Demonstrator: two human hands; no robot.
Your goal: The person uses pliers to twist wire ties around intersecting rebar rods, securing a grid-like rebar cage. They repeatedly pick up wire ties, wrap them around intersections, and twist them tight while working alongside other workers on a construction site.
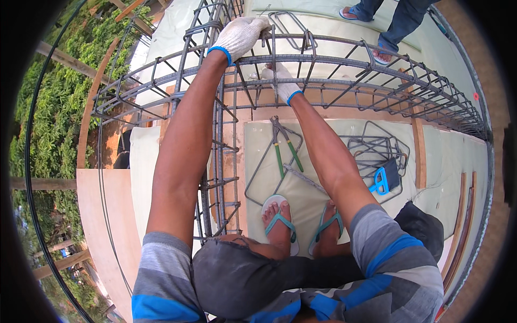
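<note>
A long cage of steel rebar (344, 59) runs across in front of me, its bars joined by bent stirrups. My left hand (242, 39), in a white knit glove with a blue cuff, lies over the upper bars, its fingers curled at the top of a stirrup (273, 48). Lower down, my right hand (285, 90), gloved alike, reaches in among the bars and closes around the same stirrup; its fingertips are partly hidden. Between my arms, green-handled cutters (283, 145) lie on the pale sheet by my feet.
Loose bent stirrups (371, 145) lie at right with a blue-handled tool (380, 182). Another rebar cage (219, 156) runs toward me beside my left arm. Beyond the bars stands a person in jeans (401, 24). A black cable (29, 134) hangs at far left, before trees.
</note>
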